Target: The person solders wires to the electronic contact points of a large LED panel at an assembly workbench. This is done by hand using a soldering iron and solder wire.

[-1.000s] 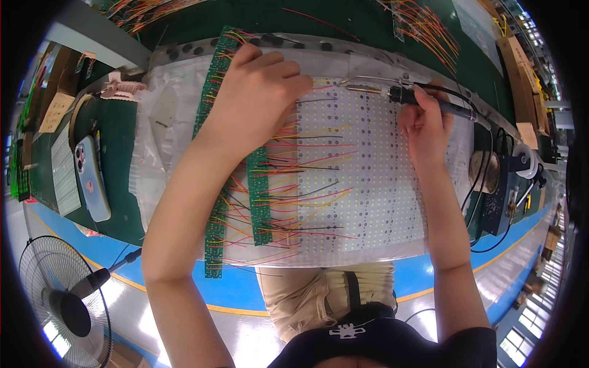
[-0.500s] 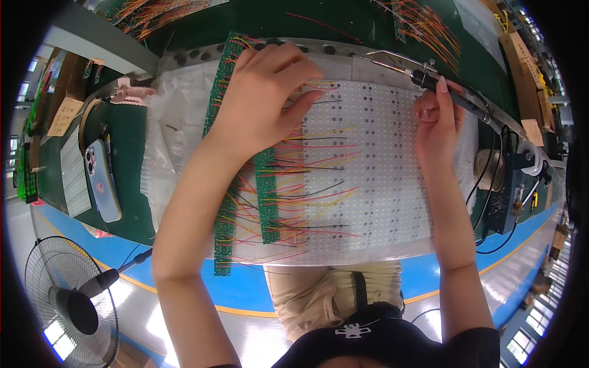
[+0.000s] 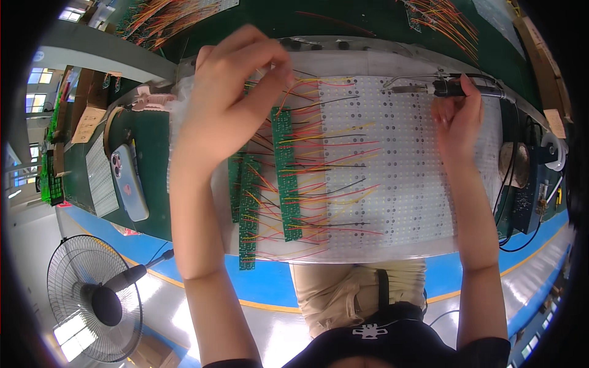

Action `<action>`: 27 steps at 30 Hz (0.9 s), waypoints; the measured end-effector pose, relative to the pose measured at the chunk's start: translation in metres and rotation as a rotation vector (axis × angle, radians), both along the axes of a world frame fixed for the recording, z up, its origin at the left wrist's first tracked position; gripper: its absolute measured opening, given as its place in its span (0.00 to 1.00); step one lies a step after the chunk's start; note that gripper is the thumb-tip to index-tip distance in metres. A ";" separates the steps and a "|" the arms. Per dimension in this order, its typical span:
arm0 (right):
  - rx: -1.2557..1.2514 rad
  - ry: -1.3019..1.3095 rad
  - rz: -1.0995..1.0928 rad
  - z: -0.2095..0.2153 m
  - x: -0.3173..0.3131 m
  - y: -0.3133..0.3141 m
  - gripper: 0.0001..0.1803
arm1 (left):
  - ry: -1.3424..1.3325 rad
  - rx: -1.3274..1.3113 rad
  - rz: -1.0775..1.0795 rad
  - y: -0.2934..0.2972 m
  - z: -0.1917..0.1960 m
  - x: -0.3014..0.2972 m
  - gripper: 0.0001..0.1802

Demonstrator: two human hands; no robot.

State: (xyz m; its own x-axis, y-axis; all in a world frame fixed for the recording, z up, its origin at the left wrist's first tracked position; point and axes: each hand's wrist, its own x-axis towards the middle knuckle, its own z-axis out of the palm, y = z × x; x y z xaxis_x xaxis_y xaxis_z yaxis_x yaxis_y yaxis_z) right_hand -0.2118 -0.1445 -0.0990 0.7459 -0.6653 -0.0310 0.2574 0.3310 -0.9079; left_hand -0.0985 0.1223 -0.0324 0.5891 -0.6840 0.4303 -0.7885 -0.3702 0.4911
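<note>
Green circuit strips [image 3: 285, 175] with red, yellow and black wires lie at centre frame on a white perforated panel [image 3: 399, 184] on the counter [image 3: 156, 141]. Above them, the left hand [image 3: 230, 101] has its grip pinched together on thin wire ends at the strips' top. At upper right, the right hand [image 3: 459, 116] is clamped on a soldering iron [image 3: 445, 89]. A phone [image 3: 129, 181] lies at left, a fan [image 3: 92, 297] at lower left.

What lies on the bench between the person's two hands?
In the head view, between the left hand and the right hand holding the soldering iron lies the white perforated panel, crossed by loose coloured wires.
</note>
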 end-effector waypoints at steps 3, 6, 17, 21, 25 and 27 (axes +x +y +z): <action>0.046 -0.028 0.074 -0.003 0.002 -0.004 0.12 | -0.043 0.229 0.072 0.011 0.006 -0.004 0.05; 0.099 -0.014 0.058 -0.001 0.003 -0.002 0.12 | -0.108 0.422 0.120 0.018 0.004 -0.006 0.08; 0.083 -0.027 0.043 0.000 0.003 -0.002 0.14 | 0.228 0.526 0.070 0.023 -0.002 -0.005 0.12; 0.073 -0.020 0.033 0.002 0.003 0.001 0.14 | 0.251 0.615 0.119 0.021 0.000 -0.010 0.11; 0.068 -0.023 0.043 -0.002 0.004 -0.003 0.13 | 0.325 0.579 0.098 0.022 -0.008 -0.006 0.08; 0.067 -0.034 0.051 -0.002 0.003 -0.003 0.13 | 0.401 0.526 0.082 0.024 -0.007 -0.005 0.07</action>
State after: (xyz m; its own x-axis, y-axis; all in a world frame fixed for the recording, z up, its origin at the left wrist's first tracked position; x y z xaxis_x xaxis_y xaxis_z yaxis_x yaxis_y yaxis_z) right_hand -0.2086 -0.1473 -0.1013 0.7803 -0.6236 -0.0483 0.2688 0.4040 -0.8744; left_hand -0.1031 0.1465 -0.0394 0.6930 -0.6891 -0.2119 -0.5413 -0.6916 0.4782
